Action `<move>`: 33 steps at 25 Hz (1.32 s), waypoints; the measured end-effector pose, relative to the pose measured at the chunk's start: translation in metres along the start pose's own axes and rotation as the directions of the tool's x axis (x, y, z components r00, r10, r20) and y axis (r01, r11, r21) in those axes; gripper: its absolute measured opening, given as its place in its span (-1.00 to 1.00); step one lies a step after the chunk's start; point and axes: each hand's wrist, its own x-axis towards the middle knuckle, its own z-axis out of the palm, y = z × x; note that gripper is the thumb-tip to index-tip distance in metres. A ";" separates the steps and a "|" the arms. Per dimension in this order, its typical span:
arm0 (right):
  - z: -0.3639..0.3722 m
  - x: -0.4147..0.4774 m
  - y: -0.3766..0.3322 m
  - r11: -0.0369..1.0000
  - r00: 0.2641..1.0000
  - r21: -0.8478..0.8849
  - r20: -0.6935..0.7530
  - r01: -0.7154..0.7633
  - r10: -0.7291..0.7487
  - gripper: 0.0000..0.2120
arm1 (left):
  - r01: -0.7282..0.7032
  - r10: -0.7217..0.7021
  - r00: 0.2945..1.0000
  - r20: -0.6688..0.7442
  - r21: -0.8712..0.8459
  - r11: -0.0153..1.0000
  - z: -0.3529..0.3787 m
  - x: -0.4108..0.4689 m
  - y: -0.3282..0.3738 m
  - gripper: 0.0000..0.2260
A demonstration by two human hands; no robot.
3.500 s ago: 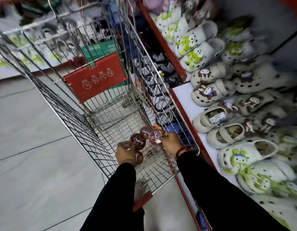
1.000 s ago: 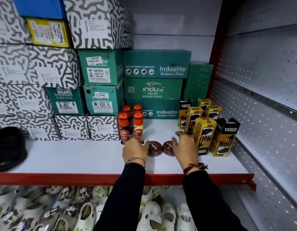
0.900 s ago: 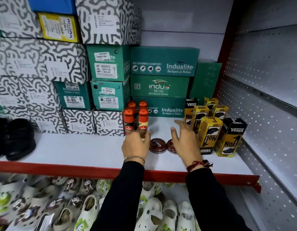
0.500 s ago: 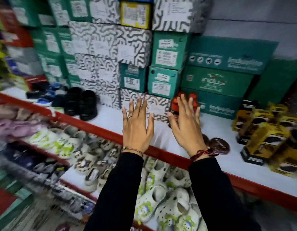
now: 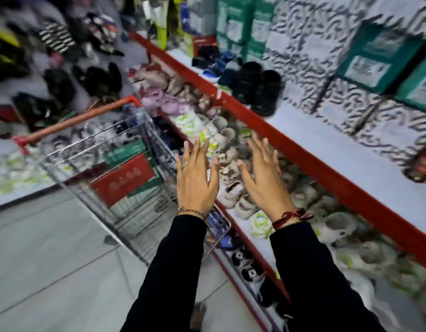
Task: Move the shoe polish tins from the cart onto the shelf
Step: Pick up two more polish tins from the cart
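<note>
Hands spread flat, fingers released, empty: left hand (image 5: 197,180) above cart (image 5: 125,173); right hand (image 5: 264,178) just right of it.

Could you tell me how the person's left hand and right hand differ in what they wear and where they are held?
The left hand has a ring on one finger and a thin beaded bracelet at the wrist; the right hand has a red thread tied at its wrist. The left hand is over the cart edge; the right hand is nearer the shelf. Both are open, fingers spread, empty, in black sleeves.

Bright even light; heavy motion blur, edges smeared, wide-angle warp
</note>
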 end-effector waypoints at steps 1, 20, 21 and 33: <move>0.024 0.001 -0.006 1.000 0.998 0.017 0.065 0.015 -0.016 -0.42 | 0.073 -0.073 0.997 0.012 -0.008 0.997 0.002 -0.006 -0.026 -0.52; 0.470 0.009 0.090 0.895 0.574 -0.135 0.724 -0.426 0.382 -0.59 | 0.924 -0.873 0.042 0.486 0.312 0.219 0.251 -0.119 -0.347 -0.45; 0.486 0.011 0.096 0.892 0.578 -0.157 0.711 -0.425 0.401 -0.59 | 0.918 -0.881 0.029 0.473 0.337 0.211 0.263 -0.124 -0.354 -0.42; 0.540 0.010 0.124 0.873 0.580 -0.215 0.674 -0.438 0.457 -0.41 | 0.933 -0.915 0.084 0.394 0.291 0.211 0.285 -0.121 -0.370 -0.48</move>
